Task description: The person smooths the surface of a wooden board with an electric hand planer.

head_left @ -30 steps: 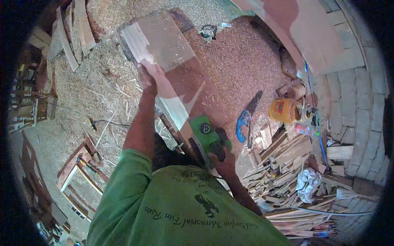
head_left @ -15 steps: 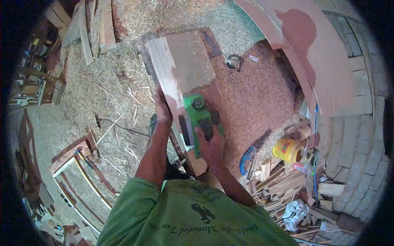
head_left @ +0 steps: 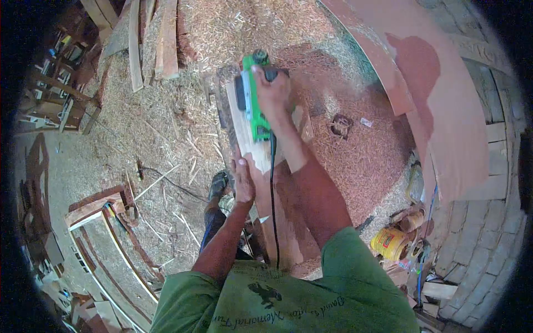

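Note:
A green power planer [head_left: 256,105] lies over the far end of a wooden board [head_left: 261,186] on a low bench. My right hand [head_left: 271,91] is wrapped round the planer's handle, its arm stretched forward. From the tool's rear a black cord [head_left: 272,205] runs back along the board toward my shirt. My left hand [head_left: 242,183] rests against the board's left edge, nearer to me than the planer, with its fingers pointing forward and apart.
Shavings cover the floor [head_left: 189,116]. A wooden frame [head_left: 119,244] lies at lower left, and long planks [head_left: 166,44] at upper left. A large curved sheet [head_left: 449,111] stands on the right, near a yellow container [head_left: 390,243]. My foot [head_left: 220,185] is left of the bench.
My right hand and the planer have moved forward from the board's near part to its far end. My left hand sits lower in view along the board's edge, and the view has shifted.

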Demonstrator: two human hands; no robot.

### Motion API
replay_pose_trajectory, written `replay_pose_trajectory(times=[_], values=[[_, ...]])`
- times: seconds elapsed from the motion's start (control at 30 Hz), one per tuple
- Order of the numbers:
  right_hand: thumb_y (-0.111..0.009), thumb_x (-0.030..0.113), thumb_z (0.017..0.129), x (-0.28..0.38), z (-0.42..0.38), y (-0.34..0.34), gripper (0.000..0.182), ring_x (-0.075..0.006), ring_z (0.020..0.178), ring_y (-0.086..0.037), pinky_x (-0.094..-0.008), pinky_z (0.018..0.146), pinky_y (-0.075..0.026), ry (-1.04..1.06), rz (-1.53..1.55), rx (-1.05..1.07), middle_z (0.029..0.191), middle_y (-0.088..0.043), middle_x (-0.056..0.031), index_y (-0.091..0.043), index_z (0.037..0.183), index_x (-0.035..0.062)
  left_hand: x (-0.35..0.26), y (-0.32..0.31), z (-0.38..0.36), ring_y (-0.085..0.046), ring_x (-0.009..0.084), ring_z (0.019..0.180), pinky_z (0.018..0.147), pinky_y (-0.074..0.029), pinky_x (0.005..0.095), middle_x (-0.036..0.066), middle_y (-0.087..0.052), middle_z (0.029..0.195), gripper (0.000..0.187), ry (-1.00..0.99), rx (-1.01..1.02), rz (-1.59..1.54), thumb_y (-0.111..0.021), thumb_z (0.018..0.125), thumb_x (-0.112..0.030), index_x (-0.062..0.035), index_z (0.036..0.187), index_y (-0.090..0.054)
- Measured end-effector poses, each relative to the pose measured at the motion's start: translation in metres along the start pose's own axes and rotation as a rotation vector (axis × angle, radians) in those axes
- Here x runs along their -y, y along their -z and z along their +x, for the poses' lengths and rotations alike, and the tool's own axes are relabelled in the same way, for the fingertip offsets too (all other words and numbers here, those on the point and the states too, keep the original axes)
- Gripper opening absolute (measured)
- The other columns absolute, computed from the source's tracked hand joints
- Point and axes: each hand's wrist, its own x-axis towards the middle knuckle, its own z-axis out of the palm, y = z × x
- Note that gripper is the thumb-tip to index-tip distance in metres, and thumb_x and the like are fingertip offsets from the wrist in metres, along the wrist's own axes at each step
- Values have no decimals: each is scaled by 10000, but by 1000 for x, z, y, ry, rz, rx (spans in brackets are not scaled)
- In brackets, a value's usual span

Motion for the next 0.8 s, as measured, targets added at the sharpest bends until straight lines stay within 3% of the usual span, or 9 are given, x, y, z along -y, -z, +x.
replay_pose_trajectory(times=[0.07,0.13,0.3,0.33,0.37,0.4,0.5,0.63,0.8], values=[[-733,503,890,7,28,-16,565,-495,822,-706,-543,695,-561,35,-4,-20,848,-695,-325,-709,871,-61,9,-1,-1,-244,294,1563,1280,-28,436,195,-311,1671,695,-22,1,6,-217,1121,-471,11,1621,-258],[-732,508,885,12,28,-16,584,-498,806,-707,-543,681,-562,68,-60,-76,826,-689,-334,-710,835,-74,14,-1,-4,-329,297,1473,1231,-153,420,202,-378,1590,702,49,-6,-97,-260,1120,-494,20,1597,-293],[-730,548,879,-1,-63,65,596,-469,897,-707,-538,786,-562,-24,-102,89,963,-717,-303,-718,1036,-27,33,-1,-4,-521,296,1269,1096,-384,420,222,-560,1382,674,116,32,-250,-347,1115,-500,57,1480,-452],[-729,568,876,-15,-90,83,603,-459,921,-705,-535,821,-560,-42,-136,106,1000,-724,-286,-720,1084,2,18,-3,-5,-573,284,1134,983,-464,415,194,-605,1281,726,120,-10,-220,-355,1099,-581,47,1420,-524],[-728,524,893,-49,-158,135,569,-456,991,-697,-522,866,-551,-29,-154,214,1061,-720,-279,-703,1119,3,-13,-9,-14,-622,395,1191,1030,-482,443,256,-587,1389,594,40,-19,-418,-354,1130,-414,30,1518,-429],[-721,482,912,-80,-202,159,519,-438,1023,-696,-510,887,-544,-56,-65,225,1065,-725,-257,-696,1124,9,31,-12,-2,-631,444,1175,1004,-489,478,277,-627,1330,602,115,-66,-135,-331,1117,-472,-29,1495,-480],[-725,452,931,-79,-324,263,531,-405,1069,-693,-482,915,-539,-333,-185,276,1139,-712,-250,-660,1226,16,9,-17,-15,-647,471,1118,953,-499,514,278,-665,1250,645,71,-215,208,-301,1089,-562,-84,1448,-542],[-785,480,891,-155,-476,346,569,-351,884,-731,-437,794,-570,-325,-237,124,944,-736,-208,-671,1174,-1,1,-20,-15,-650,502,1082,909,-507,555,287,-683,1197,662,-44,-263,310,-293,1071,-601,-120,1446,-551],[-813,485,868,-186,-529,384,610,-339,832,-733,-425,774,-574,-458,-238,156,904,-740,-204,-666,1157,-32,-14,-26,-19,-673,519,989,836,-514,595,267,-722,1097,694,97,-292,452,-310,1047,-641,-123,1409,-596]])
